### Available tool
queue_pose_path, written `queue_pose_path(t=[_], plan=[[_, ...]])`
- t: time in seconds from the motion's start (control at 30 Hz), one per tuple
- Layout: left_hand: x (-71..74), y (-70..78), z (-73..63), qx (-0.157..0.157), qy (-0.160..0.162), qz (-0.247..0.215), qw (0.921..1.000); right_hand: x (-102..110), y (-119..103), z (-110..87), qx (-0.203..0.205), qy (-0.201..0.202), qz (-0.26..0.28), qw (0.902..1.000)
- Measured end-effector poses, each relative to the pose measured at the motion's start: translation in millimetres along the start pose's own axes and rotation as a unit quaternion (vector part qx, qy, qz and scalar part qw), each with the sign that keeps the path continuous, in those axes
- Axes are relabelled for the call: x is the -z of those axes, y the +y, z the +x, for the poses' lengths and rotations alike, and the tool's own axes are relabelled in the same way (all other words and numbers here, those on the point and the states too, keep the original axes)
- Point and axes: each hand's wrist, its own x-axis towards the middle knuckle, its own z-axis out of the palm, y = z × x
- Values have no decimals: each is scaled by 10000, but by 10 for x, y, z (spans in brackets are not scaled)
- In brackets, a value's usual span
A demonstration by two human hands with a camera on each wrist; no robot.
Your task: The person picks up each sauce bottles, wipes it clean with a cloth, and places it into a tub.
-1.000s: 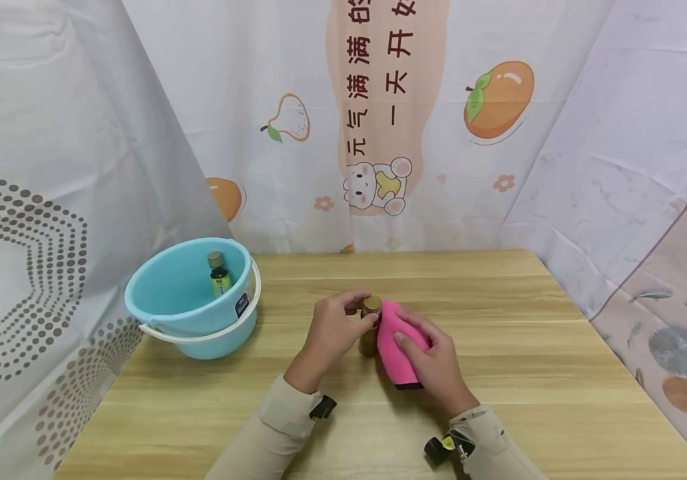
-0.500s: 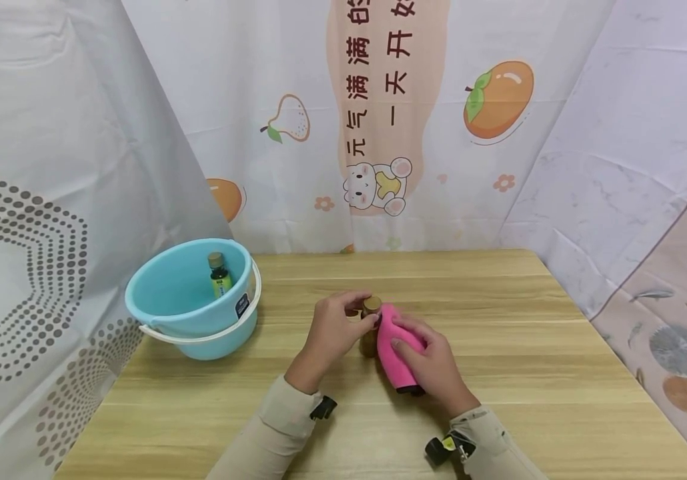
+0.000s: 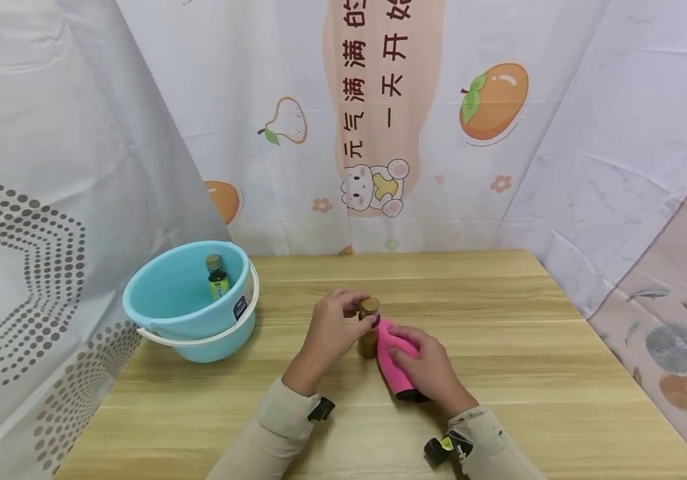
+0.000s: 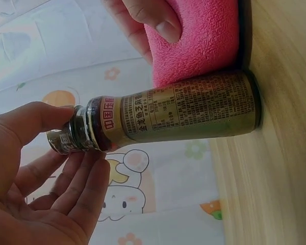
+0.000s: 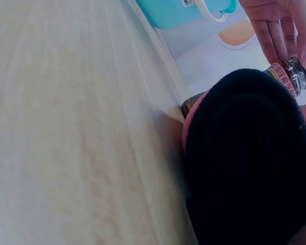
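A brown glass sesame oil bottle (image 4: pixel 188 109) with a gold cap stands upright on the table, its printed back label facing the left wrist camera. My left hand (image 3: pixel 333 328) pinches it at the neck, just under the cap, between thumb and fingers. In my right hand (image 3: pixel 430 363) is a folded pink towel (image 3: pixel 393 357) with black trim. The towel lies against the right side of the bottle, low on its body. In the right wrist view the dark end of the towel (image 5: pixel 250 158) hides most of the bottle.
A light blue bucket (image 3: pixel 169 267) with a white handle stands on the left of the wooden table (image 3: pixel 529 347). Inside it is another bottle (image 3: pixel 217 277) with a gold cap and a yellow-green label. Patterned curtains (image 3: pixel 295 200) hang behind and at both sides.
My right hand and the towel have slid down along the bottle, toward the table. My left hand keeps its grip on the neck. The head view has shifted slightly.
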Motion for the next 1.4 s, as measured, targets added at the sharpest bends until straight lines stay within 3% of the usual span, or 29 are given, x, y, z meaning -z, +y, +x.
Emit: queue_pose_path(t=[0.23,0.43,0.63,0.83,1.2,1.4], plan=[[1,5,18,-164,-65,103,9998,-9,-1,-4,-103,119,-130,9998],[4,-7,32,-315,248,333,9986,-18,-18,-9,-141,192,-49,9997],[-15,-13,48,-225,383,243,9987,-3,-66,-26,-41,384,299,9988],[-9,-7,35,-190,353,224,9989,18,-100,-42,258,404,931,9945],[4,-8,28,-288,258,131,9992,46,-121,-42,915,704,1477,9823],[-5,-19,32,-390,240,158,9988,33,-91,-31,930,626,1394,9839]])
